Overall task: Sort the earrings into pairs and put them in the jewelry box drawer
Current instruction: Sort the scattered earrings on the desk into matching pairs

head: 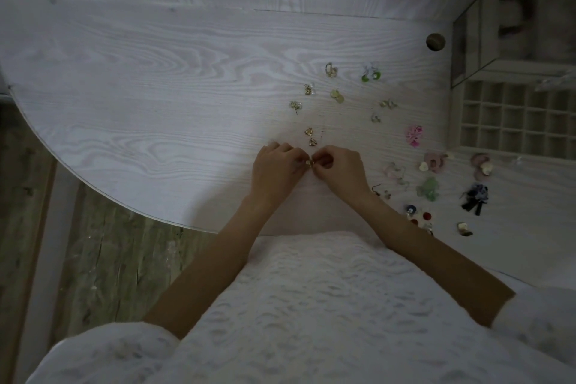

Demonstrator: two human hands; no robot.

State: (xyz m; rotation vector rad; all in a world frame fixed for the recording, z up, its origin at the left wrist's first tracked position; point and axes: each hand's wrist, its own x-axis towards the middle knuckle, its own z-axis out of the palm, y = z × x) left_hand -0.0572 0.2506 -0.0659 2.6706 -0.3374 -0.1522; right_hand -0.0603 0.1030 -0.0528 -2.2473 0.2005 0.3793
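My left hand [276, 170] and my right hand [341, 169] meet fingertip to fingertip over the white table, both pinching a small gold earring [309, 163] between them. Just beyond lie two gold triangular earrings [310, 136]. Further back sit several small pairs: gold hoops [331, 69], green discs [371, 75], pale round ones [337, 96]. To the right lie pink tasselled earrings [415, 135], pink rings [434, 162], green ones [428, 188] and dark blue tasselled ones [475, 195]. The jewelry box drawer [511, 117], with its grid of compartments, stands open at the right.
The jewelry box body [505, 31] stands behind the drawer at the far right. A round cable hole [435, 41] is in the table [156, 87] near it. The table's curved edge runs down the left, with wooden floor [103, 259] below.
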